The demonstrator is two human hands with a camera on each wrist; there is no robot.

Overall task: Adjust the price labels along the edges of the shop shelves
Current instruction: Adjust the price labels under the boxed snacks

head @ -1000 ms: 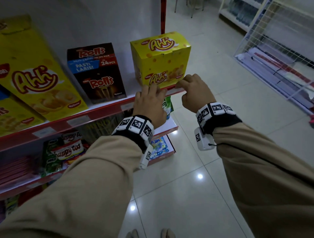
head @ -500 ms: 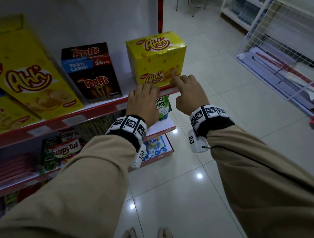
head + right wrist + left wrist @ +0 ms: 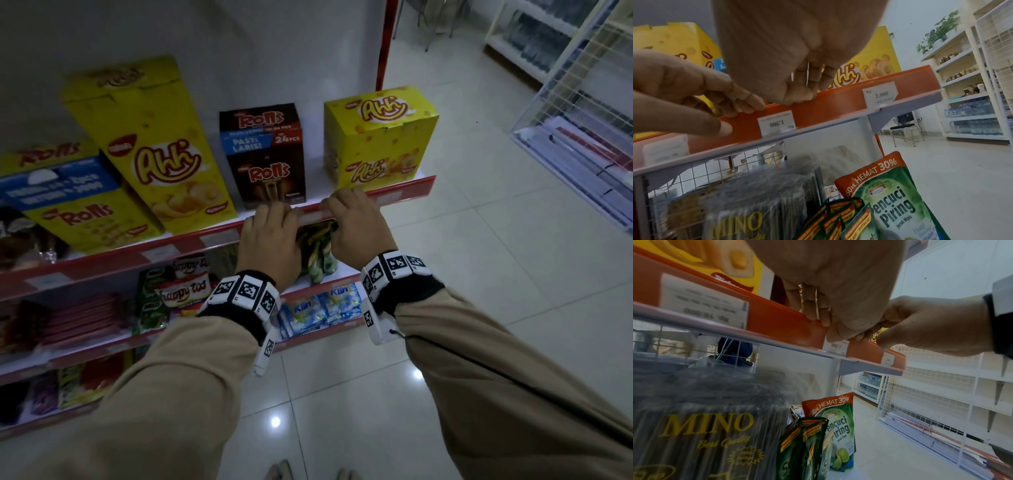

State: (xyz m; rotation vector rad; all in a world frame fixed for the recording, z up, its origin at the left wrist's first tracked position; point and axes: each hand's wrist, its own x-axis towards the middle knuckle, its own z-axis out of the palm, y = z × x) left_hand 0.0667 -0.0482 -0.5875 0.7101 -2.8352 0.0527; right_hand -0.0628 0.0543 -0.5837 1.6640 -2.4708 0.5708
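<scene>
Both hands sliding leftward along red shelf edge strip (image 3: 191, 245) since second ago, away from yellow box (image 3: 380, 137). Left hand (image 3: 270, 236) and right hand (image 3: 356, 222) now bracketing upside-down price label (image 3: 777, 122), fingers curling over strip top, gripping rail. Label sitting between them, needing flipping.
</scene>
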